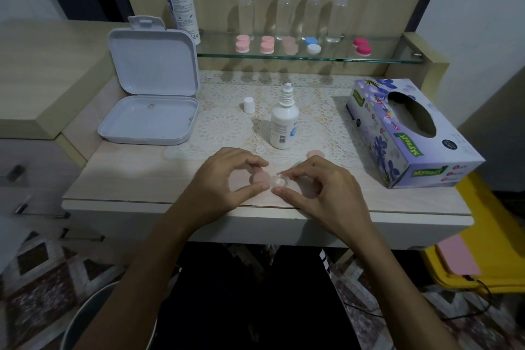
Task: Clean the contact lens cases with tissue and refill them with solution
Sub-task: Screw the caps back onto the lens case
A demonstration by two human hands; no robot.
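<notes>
Right now the left hand (227, 176) pinches a pink cap (262, 178) and the right hand (315, 187) pinches the clear lens case (279, 181), both just in front of the solution bottle (284, 122). Case's long axis runs left-right; the cap sits just left of its open well.

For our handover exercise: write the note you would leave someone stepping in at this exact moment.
Left hand pinches a pale pink cap; right hand holds the lens case at the table's front edge. Another pink cap lies behind the right hand. Small solution bottle stands uncapped, its white cap to its left; tissue box on the right. Five more cases wait on the glass shelf. Whether this case is wiped or filled can't be seen.
</notes>
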